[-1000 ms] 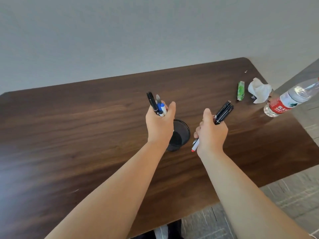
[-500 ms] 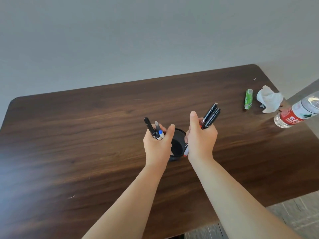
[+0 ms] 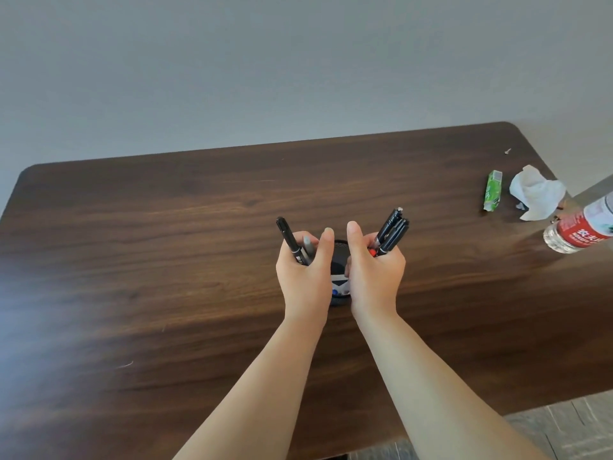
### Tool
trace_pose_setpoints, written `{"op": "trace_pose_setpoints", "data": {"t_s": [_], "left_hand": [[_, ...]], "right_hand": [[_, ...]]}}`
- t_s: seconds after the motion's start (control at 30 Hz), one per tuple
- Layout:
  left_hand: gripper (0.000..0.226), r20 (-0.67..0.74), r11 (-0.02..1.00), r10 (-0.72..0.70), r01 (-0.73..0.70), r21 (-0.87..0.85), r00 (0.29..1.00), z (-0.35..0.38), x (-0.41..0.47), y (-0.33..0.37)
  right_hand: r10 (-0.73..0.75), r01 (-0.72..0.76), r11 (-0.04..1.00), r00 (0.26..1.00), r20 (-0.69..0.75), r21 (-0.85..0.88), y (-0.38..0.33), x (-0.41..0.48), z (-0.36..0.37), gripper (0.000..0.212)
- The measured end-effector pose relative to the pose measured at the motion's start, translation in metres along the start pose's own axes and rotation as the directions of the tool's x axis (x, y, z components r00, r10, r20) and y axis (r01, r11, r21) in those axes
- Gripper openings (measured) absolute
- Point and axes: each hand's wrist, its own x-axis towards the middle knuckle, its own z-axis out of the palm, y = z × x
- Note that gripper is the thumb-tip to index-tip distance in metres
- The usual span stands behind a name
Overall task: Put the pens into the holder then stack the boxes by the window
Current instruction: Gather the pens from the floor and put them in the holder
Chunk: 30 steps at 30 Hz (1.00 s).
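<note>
My left hand (image 3: 303,270) is closed around a black marker (image 3: 289,239) and a grey pen (image 3: 308,249), their tops sticking up past my fingers. My right hand (image 3: 374,270) grips a bundle of black pens (image 3: 391,232), angled up and away to the right. Between my two hands sits the black round holder (image 3: 339,260) on the dark wooden surface (image 3: 166,260), with something white and blue inside it. Well off to my right lie a green packet (image 3: 493,194), a crumpled tissue (image 3: 535,194) and a plastic bottle (image 3: 578,232).

light: soft daylight | glare: table (image 3: 49,327) left sheen | edges: wide-angle bending
</note>
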Motion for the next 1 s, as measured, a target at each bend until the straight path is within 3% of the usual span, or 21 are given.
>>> {"op": "trace_pose_setpoints", "data": {"t_s": [0.37,0.57,0.67,0.83,1.0], "left_hand": [[0.024,-0.027,0.999,-0.005,0.005,-0.032,1.0,0.018,-0.002,0.003],[0.022,0.05,0.998,0.046,-0.044,-0.037,0.998,0.017,-0.003,-0.001],[0.033,0.075,1.0,0.029,-0.029,0.001,0.997,0.017,-0.002,-0.003],[0.053,0.005,0.991,-0.122,0.122,-0.056,0.993,0.019,0.0,0.001],[0.039,-0.109,0.999,-0.035,0.039,0.035,0.993,0.016,0.003,0.0]], "right_hand": [[-0.152,0.155,0.987,0.986,0.065,-0.045,0.006,0.003,-0.007,0.026],[-0.162,0.172,0.983,0.978,0.13,-0.069,0.008,0.003,-0.012,0.024],[-0.178,0.196,0.971,0.975,0.131,-0.14,0.009,0.004,-0.011,0.021],[-0.219,0.243,0.954,0.965,0.146,-0.178,0.008,0.005,-0.011,0.018],[-0.214,0.233,0.955,0.97,0.118,-0.184,0.011,0.01,-0.013,0.025]]}}
